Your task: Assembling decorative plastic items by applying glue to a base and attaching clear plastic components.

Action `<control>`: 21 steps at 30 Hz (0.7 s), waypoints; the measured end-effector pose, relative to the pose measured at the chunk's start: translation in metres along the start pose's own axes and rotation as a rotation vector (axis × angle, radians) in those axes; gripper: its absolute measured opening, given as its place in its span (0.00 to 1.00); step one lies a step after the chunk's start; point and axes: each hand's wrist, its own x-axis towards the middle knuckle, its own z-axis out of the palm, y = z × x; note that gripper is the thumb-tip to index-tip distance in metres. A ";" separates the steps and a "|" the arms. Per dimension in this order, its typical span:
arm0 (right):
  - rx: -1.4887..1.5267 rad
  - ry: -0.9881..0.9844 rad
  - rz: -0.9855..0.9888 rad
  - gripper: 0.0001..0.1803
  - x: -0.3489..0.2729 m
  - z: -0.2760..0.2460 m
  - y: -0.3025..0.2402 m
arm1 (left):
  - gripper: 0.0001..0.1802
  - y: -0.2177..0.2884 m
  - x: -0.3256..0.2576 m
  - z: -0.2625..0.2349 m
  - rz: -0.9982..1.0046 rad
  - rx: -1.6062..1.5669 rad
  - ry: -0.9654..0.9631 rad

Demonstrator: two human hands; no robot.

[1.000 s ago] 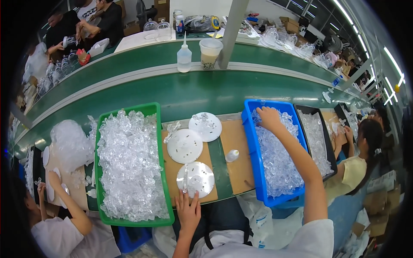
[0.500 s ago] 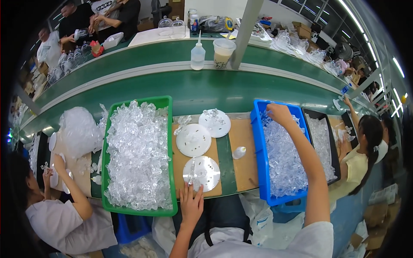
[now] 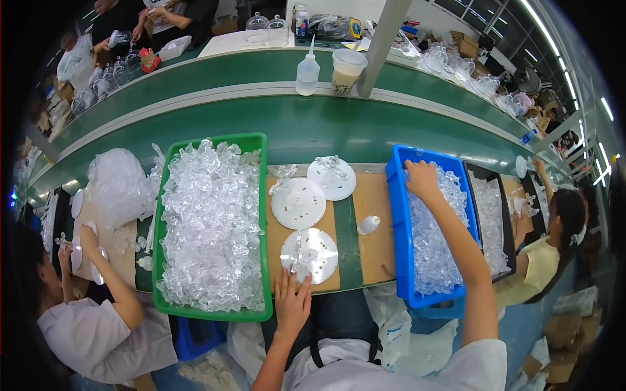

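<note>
My left hand (image 3: 291, 301) lies with its fingers stretched out at the near edge of a round clear-looking disc (image 3: 323, 251). A strip of small clear pieces (image 3: 299, 251) runs across the disc's left part. My right hand (image 3: 422, 179) reaches into the far left part of a blue bin (image 3: 403, 228) heaped with clear plastic pieces (image 3: 435, 251). Its fingers are bent down among them, and whatever they pinch is hidden. Beyond the near disc lie a white round disc (image 3: 298, 203) with small dark slots and another disc (image 3: 330, 178) carrying clear pieces.
A green bin (image 3: 264, 228) of clear pieces stands left of the discs. A small white bottle (image 3: 368, 225) lies tilted on brown cardboard (image 3: 376, 257). A squeeze bottle (image 3: 307, 75) and a drink cup (image 3: 347, 72) stand on the ledge. Co-workers sit on both sides.
The view has shifted slightly. My right hand stays in the blue bin, its fingers a little lower at the left wall. My left hand keeps its place by the near disc.
</note>
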 end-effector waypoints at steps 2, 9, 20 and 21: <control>0.068 -0.040 0.044 0.16 0.005 0.009 0.009 | 0.23 0.001 0.001 0.002 0.006 -0.009 -0.002; 0.937 0.150 0.212 0.25 -0.028 -0.087 -0.001 | 0.21 -0.002 -0.001 -0.005 -0.011 0.009 0.010; 1.083 -0.108 -0.305 0.17 -0.128 -0.068 -0.188 | 0.21 -0.009 0.014 -0.007 -0.016 -0.125 -0.022; 1.120 -0.118 -0.337 0.17 -0.126 -0.062 -0.191 | 0.21 -0.009 0.014 -0.007 -0.017 -0.122 -0.023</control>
